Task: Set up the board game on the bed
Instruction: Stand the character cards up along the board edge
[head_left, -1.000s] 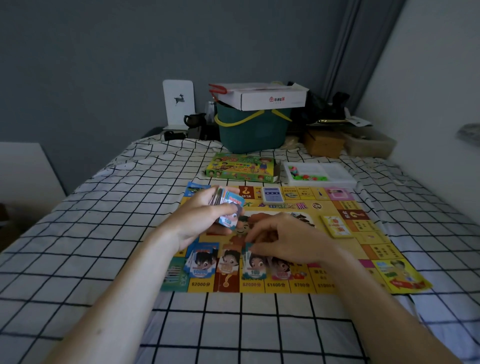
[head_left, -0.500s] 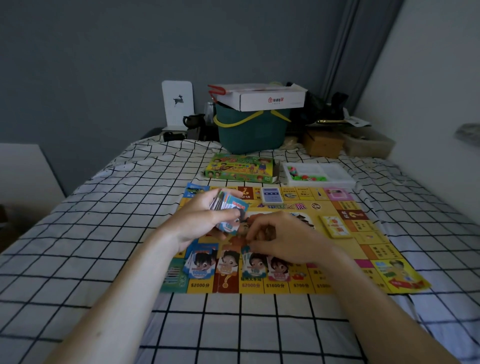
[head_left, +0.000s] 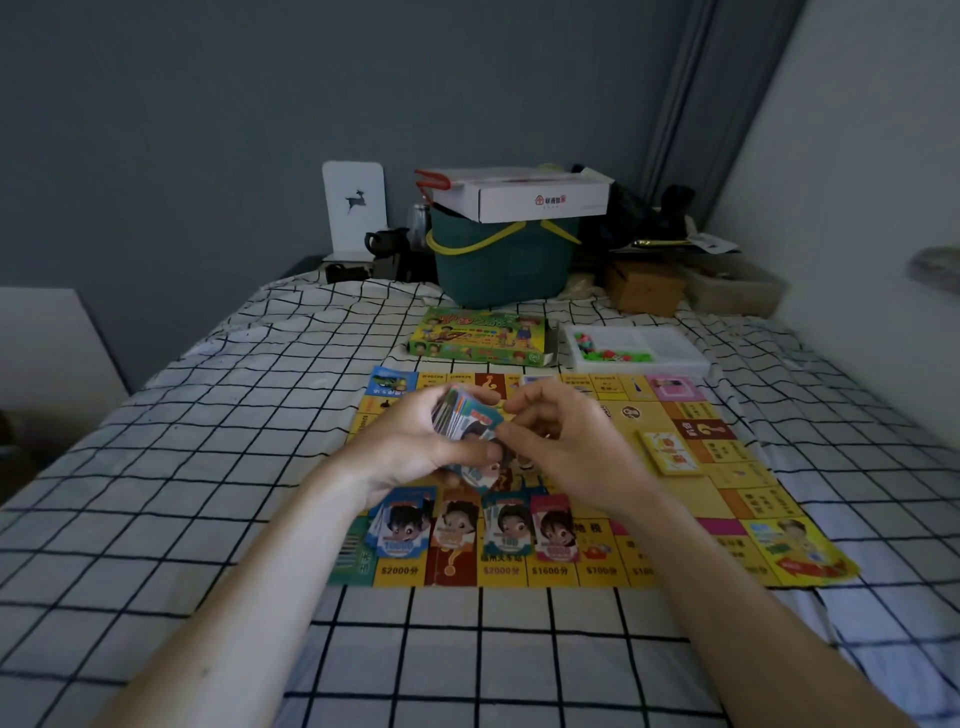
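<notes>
above the game board (head_left: 691, 499) on the bed (head_left: 208, 467), left hand (head_left: 415, 452) grips a card stack (head_left: 465, 421); right hand (head_left: 566, 447) pinches its top card.

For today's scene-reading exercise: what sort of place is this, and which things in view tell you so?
Most likely a bedroom at home: a bed with a checked sheet, a curtain in the corner, and a basket and boxes crowded at the bed's far end.

Checked bed (head_left: 208, 467): game board (head_left: 727, 499), box (head_left: 480, 340), tray (head_left: 654, 348).

Card stack (head_left: 464, 422) in left hand (head_left: 410, 447)
</notes>
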